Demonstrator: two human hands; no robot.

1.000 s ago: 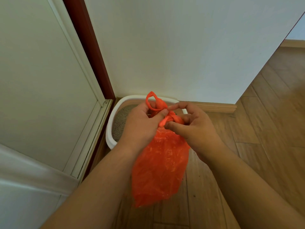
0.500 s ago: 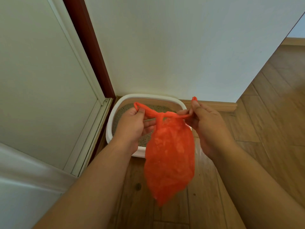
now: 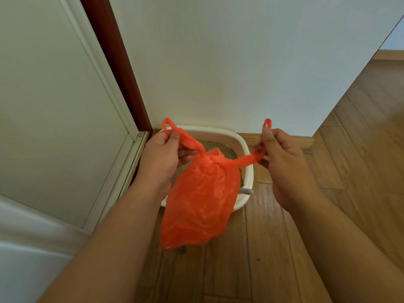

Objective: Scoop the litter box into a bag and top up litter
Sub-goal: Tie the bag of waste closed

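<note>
Seen from the head camera, a person holds an orange plastic bag (image 3: pixel 202 200) in the air above the near edge of a white litter box (image 3: pixel 248 169) that sits on a wooden floor (image 3: pixel 273 248) in the corner by a white wall (image 3: pixel 218 62). The left hand (image 3: pixel 161 158) pinches one bag handle, the right hand (image 3: pixel 282 158) pinches the other, and the two handles are drawn apart from a knot at the bag's neck. Grey litter (image 3: pixel 209 145) shows in the tray behind the bag, and a pale handle, likely the scoop (image 3: pixel 247 190), juts over the near rim. The thin film looks easily torn: a hard pull on the handles could split the neck or snap a loop, dropping the waste onto the floor. A loose knot could likewise let the contents spill. Dark specks already dot the boards beside the tray.
</note>
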